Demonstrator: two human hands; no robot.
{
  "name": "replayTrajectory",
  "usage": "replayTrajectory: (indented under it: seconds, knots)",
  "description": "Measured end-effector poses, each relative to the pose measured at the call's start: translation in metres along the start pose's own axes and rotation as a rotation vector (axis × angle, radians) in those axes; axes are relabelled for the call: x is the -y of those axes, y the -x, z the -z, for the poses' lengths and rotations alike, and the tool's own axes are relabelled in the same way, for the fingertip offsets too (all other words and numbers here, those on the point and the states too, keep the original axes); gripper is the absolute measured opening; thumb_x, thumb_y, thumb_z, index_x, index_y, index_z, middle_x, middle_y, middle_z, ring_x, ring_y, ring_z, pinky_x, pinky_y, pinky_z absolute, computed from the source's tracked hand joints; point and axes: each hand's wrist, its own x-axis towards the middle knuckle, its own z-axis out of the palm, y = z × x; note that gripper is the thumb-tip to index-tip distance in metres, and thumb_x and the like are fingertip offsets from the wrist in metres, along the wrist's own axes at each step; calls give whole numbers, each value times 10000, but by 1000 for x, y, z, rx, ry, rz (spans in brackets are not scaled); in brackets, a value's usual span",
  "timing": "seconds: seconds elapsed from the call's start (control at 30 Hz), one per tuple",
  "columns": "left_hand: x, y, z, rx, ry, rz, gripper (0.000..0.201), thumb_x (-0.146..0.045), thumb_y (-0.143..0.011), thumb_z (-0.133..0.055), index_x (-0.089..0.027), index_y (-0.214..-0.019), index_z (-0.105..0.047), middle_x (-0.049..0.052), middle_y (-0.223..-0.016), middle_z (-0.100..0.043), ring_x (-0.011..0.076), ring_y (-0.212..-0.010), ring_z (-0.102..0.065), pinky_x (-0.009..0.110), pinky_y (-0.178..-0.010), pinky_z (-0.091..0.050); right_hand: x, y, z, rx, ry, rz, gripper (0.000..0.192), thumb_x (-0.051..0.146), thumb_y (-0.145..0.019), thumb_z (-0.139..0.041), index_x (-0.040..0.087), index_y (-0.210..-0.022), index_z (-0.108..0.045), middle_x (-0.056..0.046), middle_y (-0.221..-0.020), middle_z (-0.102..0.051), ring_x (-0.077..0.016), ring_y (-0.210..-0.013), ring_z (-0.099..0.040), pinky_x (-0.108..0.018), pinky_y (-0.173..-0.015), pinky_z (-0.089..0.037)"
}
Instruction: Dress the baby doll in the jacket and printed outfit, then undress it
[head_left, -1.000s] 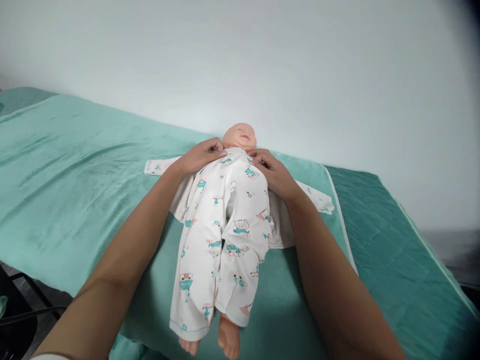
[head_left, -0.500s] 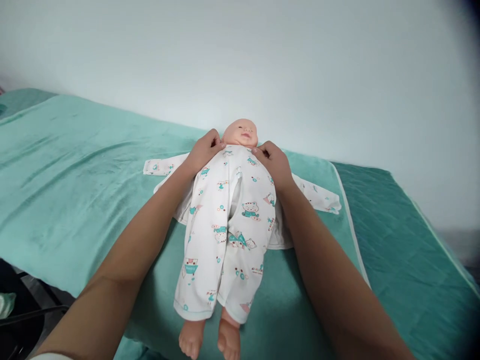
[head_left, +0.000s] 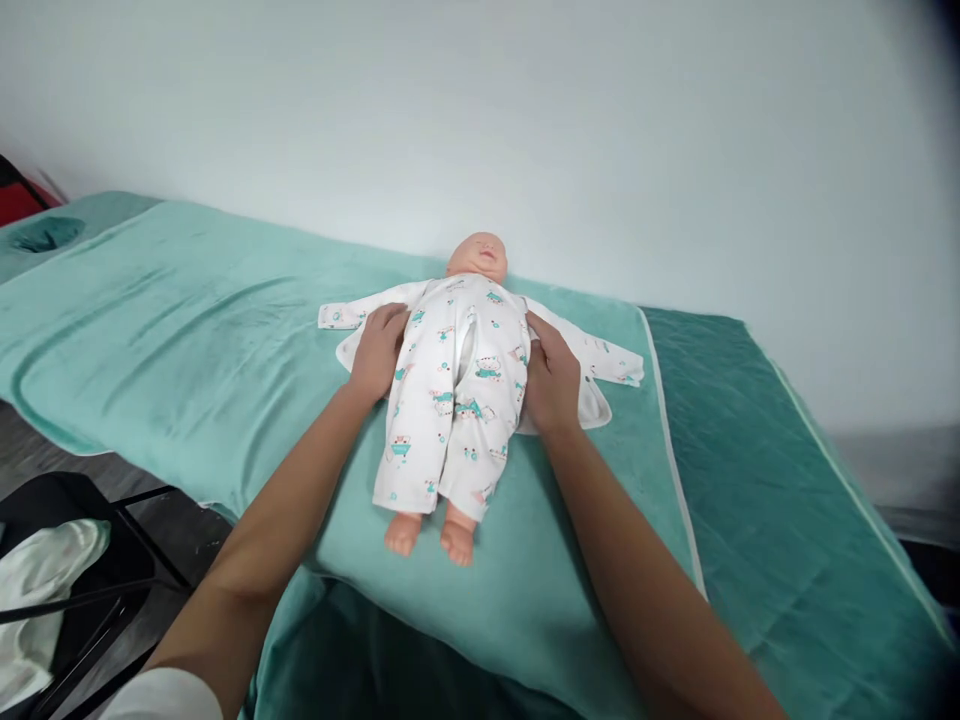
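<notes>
A baby doll (head_left: pixel 480 258) lies on its back, its bare feet (head_left: pixel 456 535) pointing toward me. Printed white baby trousers (head_left: pixel 465 400) cover its legs and reach up over its chest. Beneath them is a matching long-sleeved baby shirt (head_left: pixel 600 352), with both sleeves spread outward. My left hand (head_left: pixel 381 348) is closed against the doll's side at the left, over the shirt's edge. On the opposite side my right hand (head_left: pixel 553 380) grips the doll's flank, thumb beside the trousers. Some fingertips of both hands are hidden.
A light green blanket (head_left: pixel 187 330) lies under the doll, over a darker green quilted cover (head_left: pixel 757 430). The white wall (head_left: pixel 525 120) stands right behind the head. At lower left, a black chair (head_left: pixel 67 490) holds a pale patterned cloth (head_left: pixel 45 570).
Both hands have let go of the trousers' top edge near the neck and moved down to the doll's sides. The view has shifted back, showing more of the chair.
</notes>
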Motion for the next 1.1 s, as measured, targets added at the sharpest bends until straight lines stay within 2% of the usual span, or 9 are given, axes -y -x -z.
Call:
replayTrajectory:
  seconds: [0.1, 0.2, 0.37, 0.47, 0.57, 0.63, 0.8, 0.97, 1.1]
  knots:
    - [-25, 56, 22, -25, 28, 56, 351, -222, -924, -493, -197, -1260, -590, 125, -1340, -566, 241, -1281, -493, 456, -1119, -388, 44, 49, 9, 35, 16, 102, 334, 285, -973, -452, 263, -1269, -607, -87, -1354, -609, -229, -1305, -526, -503, -1134, -382]
    - [-55, 116, 46, -34, 131, 157, 267, -244, -944, -496, -220, -1190, -598, 92, -1226, -616, 216, -1187, -562, 424, -1057, -450, 87, 95, 17, 206, -2, 136, 261, 262, -956, -524, 285, -1202, -606, -78, -1272, -641, -234, -1227, -573, -480, -1064, -450]
    - [-85, 185, 72, 136, 260, 152, 315, -251, -891, -615, -253, -1203, -572, 72, -1195, -628, 208, -1144, -593, 392, -1003, -483, 131, 138, 25, 525, 183, 140, 275, 234, -871, -648, 254, -1138, -586, -71, -1142, -662, -272, -1101, -587, -473, -964, -468]
    - [-89, 195, 71, 145, 188, 149, 299, -216, -852, -643, -242, -1145, -586, 63, -1142, -650, 220, -1104, -601, 405, -972, -471, 146, 149, 20, 585, 410, 192, 278, 136, -837, -622, 223, -1098, -584, -84, -1071, -662, -294, -1044, -576, -499, -960, -439]
    - [-93, 191, 66, 111, 179, 193, 88, -211, -894, -562, -223, -972, -601, 32, -981, -667, 197, -962, -617, 378, -899, -467, 153, 153, 9, 537, 596, 234, 167, 93, -859, -558, 207, -978, -586, -100, -966, -653, -299, -966, -573, -509, -943, -426]
    - [-97, 187, 66, 99, 254, 256, 70, -235, -919, -524, -220, -908, -591, 16, -894, -653, 175, -857, -610, 337, -817, -476, 153, 154, 2, 496, 651, 255, 115, 110, -885, -535, 211, -923, -576, -101, -905, -641, -297, -919, -565, -504, -916, -430]
    - [-99, 193, 70, 19, 418, 270, 48, -261, -911, -561, -223, -885, -577, -1, -852, -625, 149, -797, -595, 296, -760, -481, 156, 152, -1, 488, 555, 302, 132, 98, -884, -508, 221, -890, -554, -62, -853, -627, -262, -890, -573, -493, -990, -408]
    - [-83, 210, 74, -127, 351, 357, 19, -230, -883, -582, -223, -869, -570, -2, -844, -597, 150, -769, -584, 301, -729, -492, 164, 158, 16, 512, 338, 302, 141, 116, -917, -494, 237, -955, -555, -33, -925, -652, -225, -937, -600, -478, -1049, -387]
    - [-93, 208, 80, -201, 303, 215, 134, -177, -883, -552, -233, -1003, -566, 43, -1037, -600, 188, -984, -607, 362, -872, -513, 145, 171, 35, 318, 311, 188, 248, 105, -900, -494, 228, -1108, -549, -88, -1097, -628, -251, -1063, -571, -452, -948, -469]
